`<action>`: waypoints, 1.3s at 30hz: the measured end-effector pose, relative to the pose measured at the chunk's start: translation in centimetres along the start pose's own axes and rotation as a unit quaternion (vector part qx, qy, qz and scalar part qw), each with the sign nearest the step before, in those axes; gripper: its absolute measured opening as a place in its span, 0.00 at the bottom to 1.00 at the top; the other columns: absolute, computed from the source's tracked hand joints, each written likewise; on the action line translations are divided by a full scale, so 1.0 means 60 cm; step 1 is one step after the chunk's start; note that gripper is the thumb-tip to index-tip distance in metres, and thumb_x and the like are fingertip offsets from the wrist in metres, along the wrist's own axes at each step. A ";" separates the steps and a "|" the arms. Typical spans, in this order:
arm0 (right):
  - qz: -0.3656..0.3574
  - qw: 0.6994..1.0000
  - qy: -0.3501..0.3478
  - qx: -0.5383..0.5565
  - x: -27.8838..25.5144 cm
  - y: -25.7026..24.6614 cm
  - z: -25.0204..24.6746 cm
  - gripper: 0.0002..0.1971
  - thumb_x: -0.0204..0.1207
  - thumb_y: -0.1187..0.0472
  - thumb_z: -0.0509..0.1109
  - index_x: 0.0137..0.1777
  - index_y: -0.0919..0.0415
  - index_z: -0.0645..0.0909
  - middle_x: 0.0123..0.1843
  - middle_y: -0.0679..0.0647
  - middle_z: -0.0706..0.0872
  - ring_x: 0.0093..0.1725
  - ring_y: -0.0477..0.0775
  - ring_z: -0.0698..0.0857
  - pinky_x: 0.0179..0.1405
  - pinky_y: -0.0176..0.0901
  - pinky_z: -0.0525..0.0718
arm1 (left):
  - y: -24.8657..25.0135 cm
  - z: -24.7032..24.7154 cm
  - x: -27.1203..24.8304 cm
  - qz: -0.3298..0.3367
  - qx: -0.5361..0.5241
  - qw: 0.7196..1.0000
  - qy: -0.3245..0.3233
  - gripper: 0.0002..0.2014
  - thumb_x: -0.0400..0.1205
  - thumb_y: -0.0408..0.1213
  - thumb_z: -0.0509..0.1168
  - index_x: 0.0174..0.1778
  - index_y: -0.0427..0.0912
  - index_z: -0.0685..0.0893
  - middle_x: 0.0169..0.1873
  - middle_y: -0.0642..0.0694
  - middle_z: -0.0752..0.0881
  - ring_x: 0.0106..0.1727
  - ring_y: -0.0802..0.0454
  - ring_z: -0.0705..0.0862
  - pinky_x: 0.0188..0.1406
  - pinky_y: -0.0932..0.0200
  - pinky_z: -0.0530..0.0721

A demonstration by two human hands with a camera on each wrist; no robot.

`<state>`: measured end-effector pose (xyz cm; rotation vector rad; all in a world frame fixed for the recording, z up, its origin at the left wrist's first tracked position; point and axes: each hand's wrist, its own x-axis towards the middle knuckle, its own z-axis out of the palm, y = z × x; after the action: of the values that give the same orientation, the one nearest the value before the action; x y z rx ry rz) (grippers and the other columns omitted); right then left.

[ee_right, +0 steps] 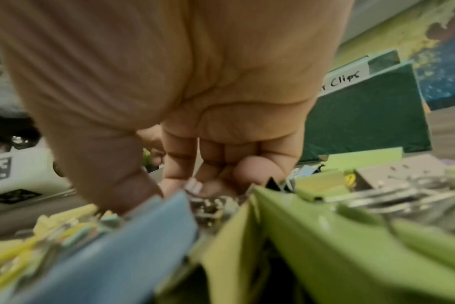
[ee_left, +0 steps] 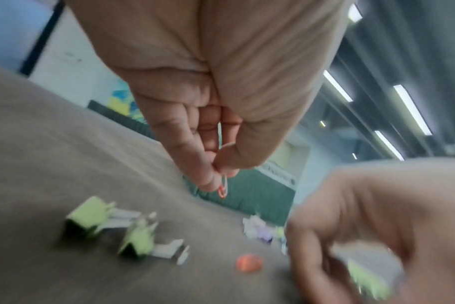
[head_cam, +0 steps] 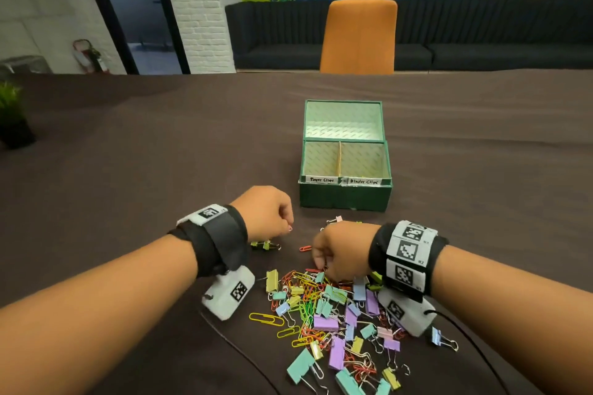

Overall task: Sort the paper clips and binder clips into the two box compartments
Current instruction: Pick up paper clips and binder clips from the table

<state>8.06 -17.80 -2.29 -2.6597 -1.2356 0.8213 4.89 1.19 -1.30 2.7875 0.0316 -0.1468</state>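
A green box [head_cam: 345, 199] stands open on the brown table, its left compartment [head_cam: 321, 160] labelled Paper Clips and its right one [head_cam: 362, 160] Binder Clips. Near me lies a mixed pile of coloured clips [head_cam: 330, 314]. My left hand [head_cam: 288, 224] hovers left of the box front; in the left wrist view its thumb and forefinger [ee_left: 218, 174] pinch a few paper clips [ee_left: 223, 188]. My right hand [head_cam: 321, 266] reaches into the far edge of the pile with curled fingers [ee_right: 179, 160]; what they hold is hidden. Two green binder clips [head_cam: 264, 245] and a red paper clip [head_cam: 305, 248] lie between the hands.
A pink binder clip [head_cam: 335, 220] lies just before the box. One blue binder clip [head_cam: 439, 338] sits apart at the right. Black cables [head_cam: 224, 337] trail from both wrist cameras. A potted plant [head_cam: 12, 115] stands far left, an orange chair [head_cam: 357, 37] beyond the table.
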 end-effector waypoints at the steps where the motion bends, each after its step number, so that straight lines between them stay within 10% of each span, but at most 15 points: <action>1: 0.010 1.000 -0.016 0.018 0.001 0.000 -0.003 0.08 0.72 0.66 0.72 0.49 0.56 0.85 0.36 0.47 0.87 0.30 0.47 0.83 0.33 0.39 0.84 | 0.001 -0.010 0.005 -0.011 -0.065 0.998 0.016 0.03 0.75 0.35 0.73 0.38 0.48 0.89 0.34 0.54 0.90 0.35 0.56 0.87 0.41 0.58 0.88; 6: -0.006 0.999 -0.031 0.024 0.001 -0.003 -0.036 0.06 0.70 0.64 0.76 0.44 0.54 0.87 0.36 0.44 0.85 0.30 0.42 0.80 0.32 0.35 0.81 | 0.025 -0.054 0.056 -0.018 -0.281 0.951 0.130 0.07 0.78 0.25 0.68 0.39 0.40 0.88 0.33 0.39 0.92 0.32 0.48 0.88 0.44 0.46 0.92; 17: 0.055 0.936 0.331 0.107 0.051 0.068 -0.187 0.03 0.73 0.64 0.74 0.41 0.56 0.85 0.36 0.45 0.85 0.37 0.48 0.84 0.37 0.38 0.78 | 0.037 -0.068 0.114 -0.033 -0.330 0.936 0.122 0.13 0.83 0.23 0.61 0.60 0.33 0.87 0.47 0.38 0.91 0.43 0.46 0.89 0.40 0.59 0.89; 20: 0.075 0.948 0.300 0.082 0.073 0.064 -0.186 0.11 0.75 0.65 0.73 0.50 0.48 0.89 0.43 0.42 0.85 0.44 0.48 0.85 0.48 0.42 0.84 | 0.012 -0.062 0.080 -0.003 -0.219 0.968 0.120 0.06 0.79 0.31 0.70 0.48 0.43 0.91 0.37 0.44 0.92 0.37 0.47 0.89 0.42 0.53 0.90; 23: 0.063 0.963 0.261 -0.038 0.061 0.035 -0.166 0.11 0.74 0.61 0.73 0.51 0.45 0.90 0.49 0.43 0.89 0.50 0.51 0.87 0.55 0.46 0.86 | 0.007 -0.046 0.033 0.057 -0.043 0.997 -0.023 0.07 0.77 0.40 0.74 0.50 0.53 0.92 0.39 0.56 0.90 0.40 0.59 0.86 0.49 0.59 0.85; 30: 0.000 0.986 -0.020 -0.167 -0.017 -0.005 -0.031 0.13 0.76 0.54 0.73 0.60 0.48 0.86 0.42 0.44 0.85 0.47 0.51 0.85 0.48 0.44 0.85 | 0.045 0.026 -0.019 0.168 0.165 0.956 -0.174 0.17 0.84 0.40 0.65 0.70 0.50 0.83 0.61 0.46 0.82 0.59 0.44 0.82 0.60 0.47 0.82; 39: -0.022 0.986 0.000 -0.164 -0.038 0.011 -0.009 0.18 0.76 0.51 0.73 0.66 0.47 0.83 0.58 0.48 0.87 0.56 0.55 0.85 0.55 0.50 0.85 | 0.014 0.026 -0.054 0.143 0.154 0.958 -0.196 0.24 0.82 0.47 0.68 0.76 0.53 0.77 0.59 0.51 0.80 0.56 0.53 0.82 0.58 0.54 0.82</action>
<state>7.57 -19.87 -1.07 -2.8663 -1.5434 0.6594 1.53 -0.15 -2.12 2.9686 -0.5337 -0.6787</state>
